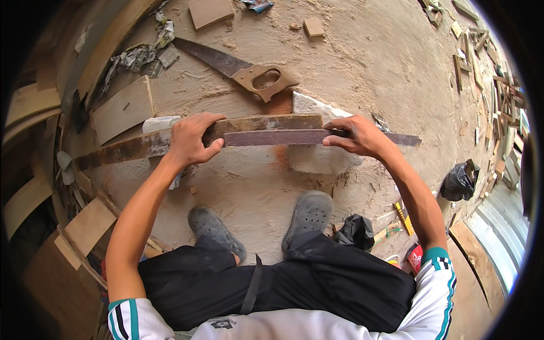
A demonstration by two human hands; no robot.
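The narrow, straight, purplish-brown wooden strip [275,137] has a fairly even face, and its part beyond the right hand [358,137] looks darker and more grey. It is in front of the person, at twelve o'clock from the body, and its long axis goes almost exactly from nine to three o'clock. Just beside it, on the twelve o'clock side, is a longer, weathered dark-brown wooden plank [272,122] with pale worn patches; this one reaches from a little below nine o'clock toward three o'clock, its left end being lower. The left hand [191,137] is grasping the plank, with fingers over the far edge and thumb on the near side, the thumb tip at the strip's left end. The right hand pinches the strip between thumb and bent fingers, close to the plank's right end; whether it touches the plank also, I cannot tell. Both forearms come up from the lower edge and lean inward, elbows wide. Below the strip is a rough whitish block [317,160]. A hand saw with a brown wooden handle [226,65] lies toward ten o'clock, and a grey perforated clog [310,216] is at six o'clock.
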